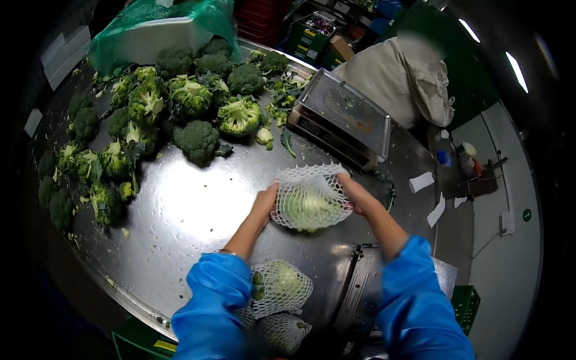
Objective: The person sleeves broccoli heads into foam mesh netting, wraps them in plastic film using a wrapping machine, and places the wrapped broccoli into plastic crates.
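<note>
Steel table (228,192) filled most of the frame. A heap of broccoli (197,141) covered its upper left, and a flat scale (345,114) stood right of that. Just right of the middle was a white net (309,174) with a green head inside, its long side going across the frame. Left hand (264,201) and right hand (357,193) each pinched one end, so neither was nearer. Some fingers were hidden.

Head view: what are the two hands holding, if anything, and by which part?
The netted broccoli head is held by its white net: left hand on the left edge, right hand on the right.
</note>
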Motion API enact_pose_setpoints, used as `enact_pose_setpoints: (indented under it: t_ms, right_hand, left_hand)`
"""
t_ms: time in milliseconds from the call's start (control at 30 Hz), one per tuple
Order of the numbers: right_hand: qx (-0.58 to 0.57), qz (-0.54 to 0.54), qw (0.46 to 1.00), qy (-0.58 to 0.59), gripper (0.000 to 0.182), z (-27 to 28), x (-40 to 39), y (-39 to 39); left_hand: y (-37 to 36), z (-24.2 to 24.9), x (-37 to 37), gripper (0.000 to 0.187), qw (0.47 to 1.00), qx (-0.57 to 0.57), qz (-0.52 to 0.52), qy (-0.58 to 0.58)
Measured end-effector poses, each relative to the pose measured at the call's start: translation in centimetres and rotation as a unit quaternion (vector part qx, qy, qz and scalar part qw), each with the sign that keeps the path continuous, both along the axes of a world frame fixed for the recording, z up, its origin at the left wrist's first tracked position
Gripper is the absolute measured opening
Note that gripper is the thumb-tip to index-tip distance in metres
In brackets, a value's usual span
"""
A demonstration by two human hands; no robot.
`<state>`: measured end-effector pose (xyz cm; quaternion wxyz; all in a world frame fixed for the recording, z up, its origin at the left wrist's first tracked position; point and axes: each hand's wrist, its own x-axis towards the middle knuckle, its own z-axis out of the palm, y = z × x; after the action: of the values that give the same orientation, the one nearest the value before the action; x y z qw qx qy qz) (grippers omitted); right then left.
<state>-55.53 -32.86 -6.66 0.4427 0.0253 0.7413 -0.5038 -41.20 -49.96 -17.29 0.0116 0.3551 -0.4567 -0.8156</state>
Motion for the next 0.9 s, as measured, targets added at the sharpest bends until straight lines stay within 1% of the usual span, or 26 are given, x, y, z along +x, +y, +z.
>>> enact_pose_setpoints:
  t_ms: [33, 67, 100, 133, 167, 200, 233, 267, 300, 367, 400, 433, 467, 500, 533, 567, 600, 633, 667, 700, 767, 800, 833, 900]
  right_hand:
    - [0.003, -0.018, 1.0, -0.003, 0.036, 3.9, 2.4, -0.4]
    - [-0.073, -0.042, 0.996, -0.029, 0.033, 5.0, 4.0, 0.1]
    - [-0.1, -0.046, 0.994, -0.024, 0.033, 7.1, 6.4, 0.3]
    - [-0.136, -0.092, 0.986, -0.042, 0.032, 9.9, 9.7, -0.6]
    - [-0.185, -0.06, 0.977, -0.091, 0.034, 11.2, 11.1, -0.2]
    - [-0.237, -0.027, 0.962, -0.137, 0.037, 12.2, 12.1, 0.3]
    - [-0.289, 0.007, 0.941, -0.178, 0.04, 12.7, 12.6, 0.8]
    - [-0.404, 0.054, 0.848, -0.337, 0.042, 11.9, 11.8, 1.0]
    - [-0.381, 0.021, 0.854, -0.354, 0.039, 12.0, 12.2, 1.3]
    - [-0.335, -0.044, 0.862, -0.379, 0.034, 12.6, 12.8, 1.6]
    - [-0.284, -0.136, 0.89, -0.329, 0.032, 13.2, 13.7, 2.2]
    - [-0.273, -0.149, 0.901, -0.304, 0.031, 12.9, 15.1, 3.3]
    - [-0.262, -0.157, 0.912, -0.276, 0.031, 12.2, 16.5, 4.7]
    - [-0.25, -0.163, 0.922, -0.248, 0.031, 11.4, 17.7, 6.1]
    - [-0.163, -0.058, 0.956, -0.237, 0.034, 10.3, 18.9, 7.7]
    - [-0.076, 0.046, 0.97, -0.224, 0.038, 9.4, 20.1, 8.9]
    - [0.005, 0.119, 0.993, -0.012, 0.052, 9.7, 21.5, 8.2]
    - [-0.088, 0.052, 0.995, 0.019, 0.056, 9.6, 21.7, 7.3]
    - [-0.179, -0.023, 0.982, 0.049, 0.06, 9.5, 21.5, 6.1]
    - [-0.267, -0.097, 0.956, 0.079, 0.065, 9.6, 21.2, 5.0]
    - [-0.265, -0.035, 0.963, 0.032, 0.069, 10.0, 19.8, 2.6]
    - [-0.265, -0.002, 0.964, 0.01, 0.071, 9.9, 19.5, 1.7]
    - [-0.231, 0.009, 0.972, -0.032, 0.072, 9.5, 19.7, 1.4]
    - [-0.151, 0.032, 0.981, -0.114, 0.074, 8.2, 19.7, 1.2]
  left_hand:
    - [-0.3, 1.2, 1.4, 0.048, 0.997, 0.06, 0.025, 0.035]
    - [0.0, 4.0, 2.6, 0.036, 0.976, 0.167, 0.092, 0.109]
    - [-0.4, 2.6, 3.8, 0.034, 0.938, 0.262, 0.068, 0.215]
    - [-0.2, 3.9, 5.3, 0.035, 0.926, 0.287, 0.056, 0.239]
    - [0.3, 6.1, 7.0, 0.037, 0.912, 0.311, 0.045, 0.262]
    - [1.4, 8.1, 8.1, 0.04, 0.895, 0.377, 0.036, 0.235]
    - [2.7, 9.4, 9.2, 0.044, 0.873, 0.439, 0.027, 0.211]
    - [3.8, 8.2, 10.1, 0.048, 0.807, 0.526, -0.008, 0.269]
    - [5.1, 8.8, 11.0, 0.048, 0.839, 0.492, 0.024, 0.231]
    - [7.0, 6.3, 12.3, 0.051, 0.793, 0.531, 0.089, 0.285]
    - [7.0, 7.8, 12.9, 0.053, 0.831, 0.469, 0.124, 0.272]
    - [7.0, 9.3, 13.4, 0.054, 0.863, 0.405, 0.16, 0.257]
    - [5.9, 9.1, 14.0, 0.057, 0.809, 0.477, 0.147, 0.311]
    - [5.1, 10.0, 14.1, 0.054, 0.822, 0.457, 0.17, 0.296]
    - [4.4, 10.8, 14.3, 0.051, 0.834, 0.435, 0.192, 0.279]
    - [3.6, 13.4, 15.4, 0.05, 0.847, 0.402, 0.191, 0.29]
    - [3.3, 14.5, 15.9, 0.048, 0.857, 0.404, 0.181, 0.265]
    - [3.2, 15.3, 16.3, 0.047, 0.865, 0.407, 0.17, 0.238]
    - [3.3, 15.7, 16.7, 0.046, 0.875, 0.41, 0.154, 0.206]
    - [3.7, 15.1, 17.0, 0.049, 0.884, 0.406, 0.132, 0.191]
    - [4.2, 13.4, 17.5, 0.057, 0.899, 0.397, 0.088, 0.165]
    - [2.6, 15.6, 18.8, 0.056, 0.973, 0.224, 0.008, 0.046]
    - [-0.3, 13.5, 20.5, 0.053, 0.991, 0.058, -0.122, -0.018]
    - [-3.0, 14.0, 21.8, 0.06, 0.994, -0.102, -0.031, -0.034]
